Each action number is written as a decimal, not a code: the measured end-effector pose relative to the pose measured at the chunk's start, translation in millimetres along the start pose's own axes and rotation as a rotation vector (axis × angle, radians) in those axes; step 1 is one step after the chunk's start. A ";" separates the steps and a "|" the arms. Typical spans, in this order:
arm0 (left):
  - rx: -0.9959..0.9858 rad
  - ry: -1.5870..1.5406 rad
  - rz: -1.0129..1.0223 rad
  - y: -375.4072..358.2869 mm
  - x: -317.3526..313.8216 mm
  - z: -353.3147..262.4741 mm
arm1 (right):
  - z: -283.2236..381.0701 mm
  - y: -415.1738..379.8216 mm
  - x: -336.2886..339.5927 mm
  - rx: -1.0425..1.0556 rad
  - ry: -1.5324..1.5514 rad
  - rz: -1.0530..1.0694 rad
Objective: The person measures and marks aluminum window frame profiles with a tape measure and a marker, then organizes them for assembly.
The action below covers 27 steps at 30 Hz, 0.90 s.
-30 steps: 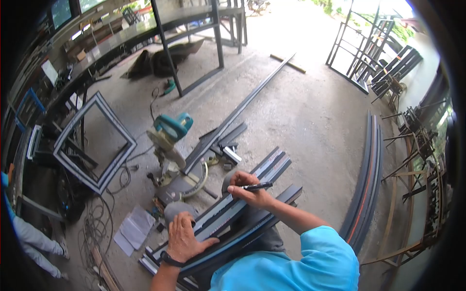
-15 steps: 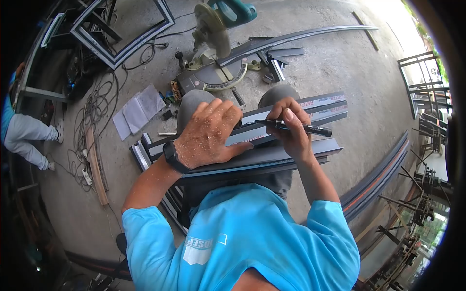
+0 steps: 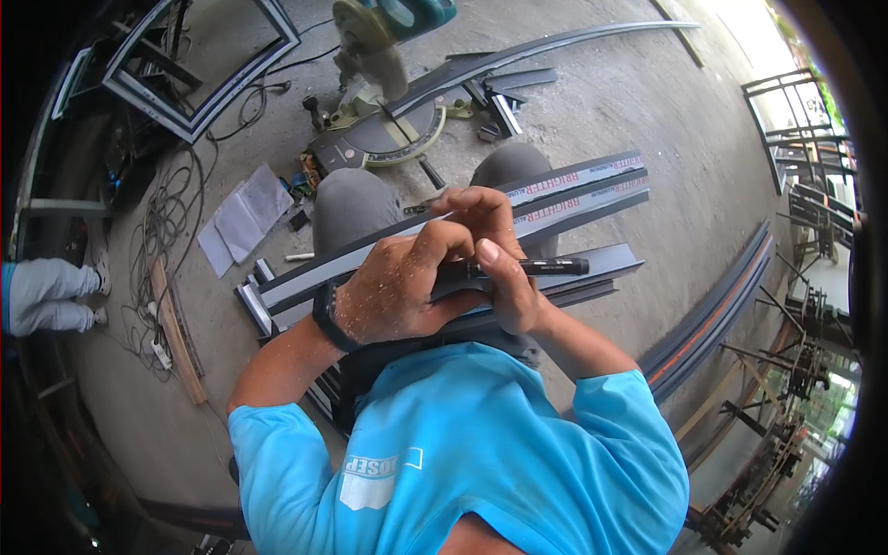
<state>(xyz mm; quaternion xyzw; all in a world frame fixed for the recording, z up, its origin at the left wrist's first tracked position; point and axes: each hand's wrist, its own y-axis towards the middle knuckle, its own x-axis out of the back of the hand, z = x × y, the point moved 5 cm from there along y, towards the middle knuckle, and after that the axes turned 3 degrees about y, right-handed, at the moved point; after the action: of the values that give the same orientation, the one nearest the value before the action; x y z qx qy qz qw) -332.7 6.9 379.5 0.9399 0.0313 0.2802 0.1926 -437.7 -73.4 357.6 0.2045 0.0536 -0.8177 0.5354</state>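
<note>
A black marker [image 3: 555, 266] lies sideways in my right hand [image 3: 511, 277], its blunt end pointing right. My left hand [image 3: 393, 282], dusted with pale specks and wearing a dark wristband [image 3: 327, 310], meets the right one. Its fingers are closed around the dark front end of the marker; whether a cap sits there is hidden. Beneath both hands, long grey aluminium profiles [image 3: 592, 190] with printed protective film rest across my lap. Another profile [image 3: 606, 262] runs nearer my body.
Ahead on the floor stands a mitre saw [image 3: 388, 129] with a long profile across it. Papers [image 3: 245, 217], tangled cables [image 3: 171, 222] and a metal frame [image 3: 199, 125] lie left. Stacked profiles [image 3: 717, 314] are at right. Another person's legs [image 3: 55, 287] show far left.
My hands have come together, the right moving left with the marker. Its tip, bare and visible before, is now covered by my left fingers. The view has shifted slightly.
</note>
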 end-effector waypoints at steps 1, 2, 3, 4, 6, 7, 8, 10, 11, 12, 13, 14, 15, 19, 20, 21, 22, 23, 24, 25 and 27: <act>0.004 -0.010 -0.008 -1.7 -1.5 -1.1 | -5.5 -1.6 0.3 0.003 0.021 -0.014; 0.007 -0.021 -0.015 -3.3 -2.9 -2.2 | -5.6 -4.0 -1.1 0.031 -0.002 0.017; 0.011 -0.032 -0.023 -5.0 -4.5 -3.4 | -4.7 -4.7 -2.1 0.062 -0.027 0.054; 0.048 -0.022 0.002 -7.3 -4.1 -1.3 | -6.1 -5.4 -3.5 0.069 -0.007 0.039; 0.033 -0.034 -0.038 -5.5 -7.2 -4.8 | -12.9 -9.7 -5.1 0.061 0.025 0.046; 0.025 -0.039 -0.058 -4.7 -8.8 -6.6 | -14.4 -9.8 -5.2 0.087 0.032 0.064; 0.061 -0.043 -0.051 -6.5 -10.2 -7.4 | -13.6 -11.6 -3.9 0.083 0.012 0.070; 0.049 0.038 -0.010 -9.0 -9.5 -13.0 | -12.8 -18.7 -5.0 0.037 -0.024 0.052; 0.138 -0.138 -0.011 -21.4 -18.4 -1.9 | -11.4 -22.5 -3.9 0.024 -0.077 0.055; 0.171 -0.058 -0.053 -20.5 -12.8 -5.7 | -7.1 -24.9 0.5 0.094 -0.280 0.085; 0.207 0.024 -0.093 -18.6 -3.9 -12.5 | -0.6 -28.8 4.0 0.126 -0.318 0.026; 0.177 0.153 -0.078 -19.7 2.6 -20.2 | 11.7 -34.6 12.2 0.150 -0.235 -0.081; 0.145 0.290 -0.071 -23.5 8.1 -26.4 | 24.5 -41.5 23.0 0.180 -0.151 -0.178; 0.183 0.441 0.206 -35.9 -13.6 -44.1 | 64.6 -96.4 72.4 0.132 -0.288 -0.569; 0.197 0.493 0.245 -37.6 -20.1 -46.0 | 68.3 -113.3 86.6 0.133 -0.366 -0.540; 0.212 0.535 0.295 -40.9 -26.6 -43.1 | 78.2 -121.6 87.6 0.235 -0.450 -0.511; 0.224 0.576 0.345 -43.7 -33.7 -37.6 | 81.5 -135.6 87.6 0.240 -0.540 -0.540; 0.233 0.615 0.396 -43.9 -39.2 -34.2 | 82.9 -148.2 86.4 0.246 -0.632 -0.570; 0.244 0.557 0.370 -38.8 -38.9 -36.5 | 84.1 -151.1 79.2 0.343 -0.859 -0.465; 0.253 0.501 0.312 -36.9 -37.0 -34.8 | 80.3 -155.8 71.1 0.437 -1.080 -0.351; 0.263 0.395 0.206 -37.2 -32.7 -32.9 | 41.5 -180.5 66.2 0.416 -1.296 -0.268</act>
<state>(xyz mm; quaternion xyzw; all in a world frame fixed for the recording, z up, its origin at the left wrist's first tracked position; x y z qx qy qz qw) -376.0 47.2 373.9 0.8822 0.0088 0.4699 0.0293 -633.9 -66.6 345.8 -0.2351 -0.4098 -0.8275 0.3035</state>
